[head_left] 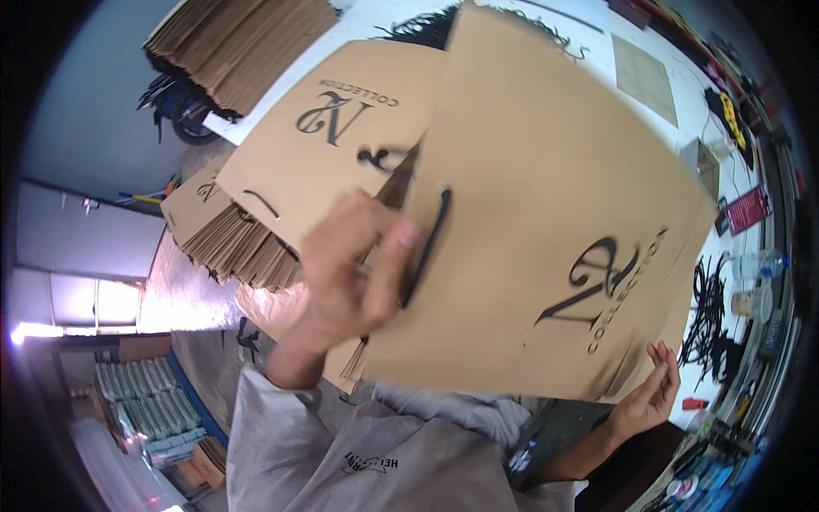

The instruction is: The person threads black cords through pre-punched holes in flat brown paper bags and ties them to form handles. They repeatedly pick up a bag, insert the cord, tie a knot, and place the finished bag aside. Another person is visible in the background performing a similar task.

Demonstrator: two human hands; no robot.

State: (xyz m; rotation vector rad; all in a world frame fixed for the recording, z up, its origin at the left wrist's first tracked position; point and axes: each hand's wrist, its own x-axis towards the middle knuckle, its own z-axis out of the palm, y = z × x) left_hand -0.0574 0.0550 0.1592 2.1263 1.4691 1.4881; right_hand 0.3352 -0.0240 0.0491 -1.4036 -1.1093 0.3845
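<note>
Head camera's showing me two hands, and I'm counting one brown paper bag (520, 171) up front, tilting above the white table (589, 51) and covering a big chunk of it. One black cord handle (438, 230) is showing on its face. A second bag (273, 166) is lying just behind, plus I'm seeing two bag stacks, one upper left (247, 51) and one lower left (247, 247). Two black cord bunches are sitting around too, one far right (706, 320), one mostly hiding behind the front bag (426, 27). Left hand (354, 264) is curling its fingers narrow, thumb right by the handle; it's blurring, so I can't tell what it's pinching. Right hand (653, 388) is resting half-curled at the bag's lower right corner; I can't tell if it's gripping.
</note>
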